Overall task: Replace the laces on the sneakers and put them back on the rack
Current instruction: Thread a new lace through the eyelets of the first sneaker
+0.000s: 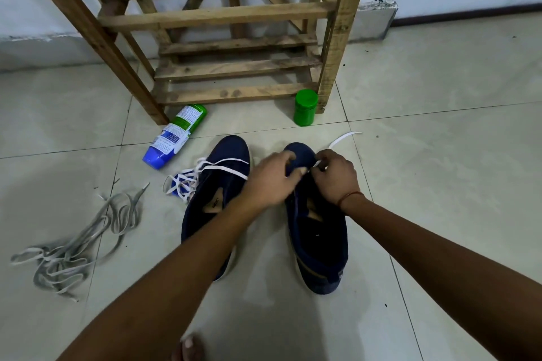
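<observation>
Pale tiled floor (440, 184) against a white wall, with a slatted wooden rack (223, 17) standing at the back, no shoes on the shelves that show. Two navy sneakers sit side by side in front of you, toes toward the rack and well short of it.

Your left hand (269, 182) reaches across to the right sneaker (319, 243), fingers curled over its front to hold it. Your right hand (337, 179) meets it there, thumb and fingertips pinching a white lace (344, 138) at the eyelets nearest the toe. One free end of this lace trails on the floor just beyond the toe.

The left sneaker (214, 205) shows no threaded lace. A white strand lies loose across its front and bunches on the floor just beside it. You cannot tell whether this is the second lace or the far end of the first.

A tangle of grey laces (76, 246) lies well apart on the left, so the old laces appear to be out of both shoes.

Judged progress: removal done, and threading barely begun on the right sneaker. Left to do: lace the rest of that shoe, lace the left one, and set both on the rack.

Also present, both near the foot of the rack: a spray bottle (176, 135) lying on its side and an upright green jar (306, 107).
</observation>
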